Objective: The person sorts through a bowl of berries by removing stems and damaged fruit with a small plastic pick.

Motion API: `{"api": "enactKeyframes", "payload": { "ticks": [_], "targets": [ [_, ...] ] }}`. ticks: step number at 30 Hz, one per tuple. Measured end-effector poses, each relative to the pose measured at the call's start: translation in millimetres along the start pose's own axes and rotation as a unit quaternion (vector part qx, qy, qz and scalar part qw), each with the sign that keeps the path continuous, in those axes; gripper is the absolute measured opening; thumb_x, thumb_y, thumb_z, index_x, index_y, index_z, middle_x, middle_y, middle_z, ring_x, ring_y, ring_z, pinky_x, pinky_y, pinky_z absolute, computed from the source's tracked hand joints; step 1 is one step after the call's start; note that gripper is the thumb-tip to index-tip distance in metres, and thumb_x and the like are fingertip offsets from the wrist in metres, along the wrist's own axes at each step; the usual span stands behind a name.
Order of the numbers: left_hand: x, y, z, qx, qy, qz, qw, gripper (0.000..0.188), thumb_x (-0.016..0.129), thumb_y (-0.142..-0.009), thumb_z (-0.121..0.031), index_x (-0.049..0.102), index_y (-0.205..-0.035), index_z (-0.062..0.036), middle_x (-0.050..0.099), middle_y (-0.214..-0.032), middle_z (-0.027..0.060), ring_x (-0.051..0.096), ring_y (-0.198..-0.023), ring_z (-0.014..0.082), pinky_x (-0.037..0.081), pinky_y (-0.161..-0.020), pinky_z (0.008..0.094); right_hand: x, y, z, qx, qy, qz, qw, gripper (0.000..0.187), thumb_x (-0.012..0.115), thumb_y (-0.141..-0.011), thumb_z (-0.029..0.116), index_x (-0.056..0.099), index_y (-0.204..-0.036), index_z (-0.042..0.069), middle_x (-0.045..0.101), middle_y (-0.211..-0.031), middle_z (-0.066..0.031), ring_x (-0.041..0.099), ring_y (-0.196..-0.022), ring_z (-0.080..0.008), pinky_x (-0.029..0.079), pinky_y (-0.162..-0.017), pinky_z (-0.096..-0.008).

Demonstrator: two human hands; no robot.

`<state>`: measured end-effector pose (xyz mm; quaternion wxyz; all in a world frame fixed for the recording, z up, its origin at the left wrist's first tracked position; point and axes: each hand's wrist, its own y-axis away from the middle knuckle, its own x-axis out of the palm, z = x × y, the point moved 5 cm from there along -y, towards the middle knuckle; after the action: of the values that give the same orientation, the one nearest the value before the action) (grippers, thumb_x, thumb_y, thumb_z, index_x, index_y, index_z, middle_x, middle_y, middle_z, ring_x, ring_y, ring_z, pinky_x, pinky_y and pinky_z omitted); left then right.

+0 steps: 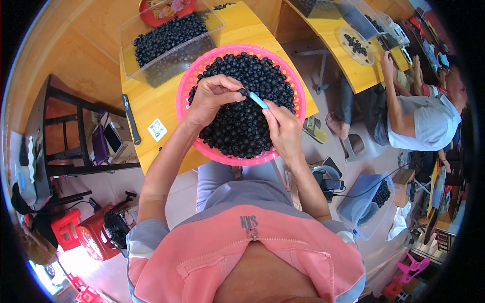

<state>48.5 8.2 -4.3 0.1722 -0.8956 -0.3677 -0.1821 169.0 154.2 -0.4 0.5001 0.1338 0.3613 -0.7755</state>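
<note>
My left hand (212, 98) pinches a small dark round piece (242, 92) between thumb and fingers; whether it is a bead or a berry I cannot tell. In my right hand (284, 131) is a slim light blue stick-like tool (258, 100), its far end close to that piece. Whether the tip touches it is too small to make out. Both hands are above a pink plastic basket (183, 93) heaped with dark round pieces (237, 129), several showing a small hole or pale dot. The basket sits at the near edge of a yellow wooden table (252, 22).
A clear tub (160, 77) of the same dark pieces stands at the far left, with a red patterned tray (184, 11) behind. A black-handled tool (131, 118) and a white card (157, 130) lie left. At right, a co-worker (429, 121) sits by another table (348, 76); a tub (348, 199) rests on the floor.
</note>
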Motion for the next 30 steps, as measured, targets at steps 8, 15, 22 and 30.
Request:
{"api": "enactKeyframes", "payload": {
  "ticks": [8,15,22,30],
  "targets": [
    [-8.7,6.7,-0.5,0.003,0.074,-0.027,0.997,0.015,0.065,-0.075,0.01,0.062,-0.083,-0.0024,0.062,-0.092,0.0098,0.062,-0.086,0.0185,0.053,-0.082,0.032,-0.7,-4.0,1.7,0.036,-0.005,-0.012,0.999,0.019,0.062,-0.085,0.014,0.066,-0.099,0.003,0.056,-0.064,-0.0139,0.056,-0.055,-0.0273,0.042,-0.052,-0.0372],
    [-4.2,6.3,-4.3,0.01,0.079,-0.005,0.997,0.016,0.066,-0.075,0.009,0.062,-0.086,-0.0024,0.063,-0.094,0.01,0.062,-0.088,0.018,0.052,-0.083,0.0313,-1.0,-3.2,4.6,0.019,-0.007,-0.026,0.999,0.019,0.062,-0.085,0.012,0.066,-0.101,0.004,0.055,-0.063,-0.0128,0.055,-0.053,-0.0256,0.041,-0.05,-0.0357],
    [-2.7,8.0,-1.4,-0.038,0.064,-0.028,0.997,0.016,0.063,-0.082,0.0,0.062,-0.098,-0.0009,0.062,-0.096,0.007,0.062,-0.088,0.0153,0.051,-0.082,0.0284,-3.1,-2.8,6.6,0.016,-0.008,-0.03,0.999,0.019,0.062,-0.085,0.012,0.066,-0.102,0.004,0.053,-0.062,-0.0117,0.053,-0.052,-0.0239,0.04,-0.05,-0.0357],
    [-2.1,6.8,0.9,-0.032,-0.016,-0.016,0.999,0.013,0.059,-0.087,-0.005,0.061,-0.099,-0.002,0.062,-0.093,0.0048,0.061,-0.086,0.0131,0.048,-0.079,0.0261,-3.5,-1.5,6.6,0.011,-0.009,-0.04,0.999,0.019,0.062,-0.085,0.014,0.066,-0.101,0.004,0.052,-0.061,-0.0115,0.052,-0.051,-0.0238,0.04,-0.049,-0.0354]
  ]
}}
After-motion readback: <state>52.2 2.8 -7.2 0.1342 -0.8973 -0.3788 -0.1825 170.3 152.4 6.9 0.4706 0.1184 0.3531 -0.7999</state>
